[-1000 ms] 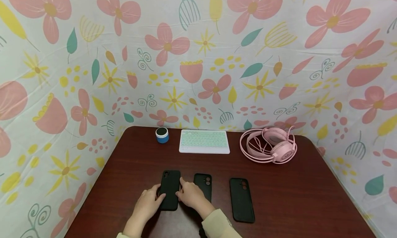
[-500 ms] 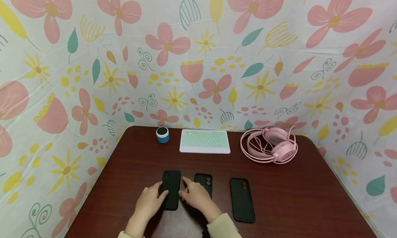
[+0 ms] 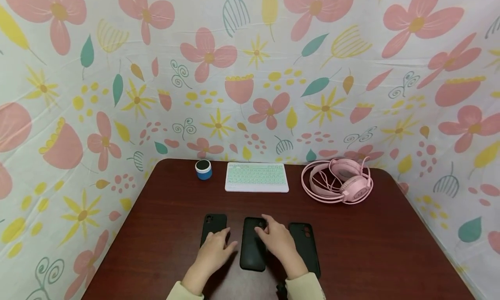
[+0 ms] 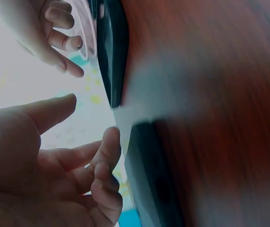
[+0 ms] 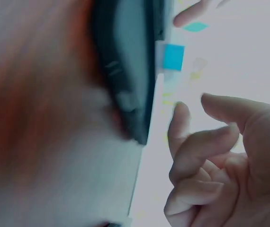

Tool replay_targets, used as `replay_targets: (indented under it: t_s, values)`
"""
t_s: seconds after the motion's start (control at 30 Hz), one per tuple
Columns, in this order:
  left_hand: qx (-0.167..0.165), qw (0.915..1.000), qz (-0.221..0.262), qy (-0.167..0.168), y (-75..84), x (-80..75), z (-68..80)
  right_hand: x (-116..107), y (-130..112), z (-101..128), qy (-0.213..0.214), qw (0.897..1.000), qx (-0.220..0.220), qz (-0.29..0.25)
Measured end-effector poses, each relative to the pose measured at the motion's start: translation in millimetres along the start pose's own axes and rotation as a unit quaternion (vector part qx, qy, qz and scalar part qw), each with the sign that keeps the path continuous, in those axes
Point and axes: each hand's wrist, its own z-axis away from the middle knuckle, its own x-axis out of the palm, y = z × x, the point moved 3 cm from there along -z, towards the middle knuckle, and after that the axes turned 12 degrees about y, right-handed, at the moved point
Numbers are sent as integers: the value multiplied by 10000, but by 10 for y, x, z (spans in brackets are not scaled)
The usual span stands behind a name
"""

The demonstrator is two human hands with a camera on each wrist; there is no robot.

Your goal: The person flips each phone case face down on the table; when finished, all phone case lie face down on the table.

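Three black phone cases lie in a row on the table. In the head view my left hand covers the lower part of the left phone case, its fingers loosely spread. My right hand is over the gap between the middle phone case and the right phone case, fingertips overlapping the middle one's upper end. Both wrist views show space around the fingers: the left hand hangs beside one case, and the right hand has relaxed, bent fingers beside another case.
A blue and white round speaker, a white keyboard with green keys and pink headphones line the back of the dark wooden table. Behind it hangs a flowered cloth.
Both hands have moved right, away from the sides of the left phone case. The right hand has gone from beside that case to over the middle one's upper right. The cases keep their places.
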Motion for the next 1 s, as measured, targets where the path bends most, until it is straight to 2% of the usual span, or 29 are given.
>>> replay_targets:
  t_s: [0.2,0.43,0.63,1.0]
  values:
    - [42,10000,-54,-25,96,133,-40,-44,212,35,228,9984,398,325]
    - [-124,9995,92,-280,133,197,-67,-50,314,92,-258,9969,590,450]
    - [-90,9985,88,-524,152,235,-88,-20,266,111,-621,9961,505,383]
    - [-61,9969,84,-774,148,333,-73,38,200,101,-902,9949,291,355]
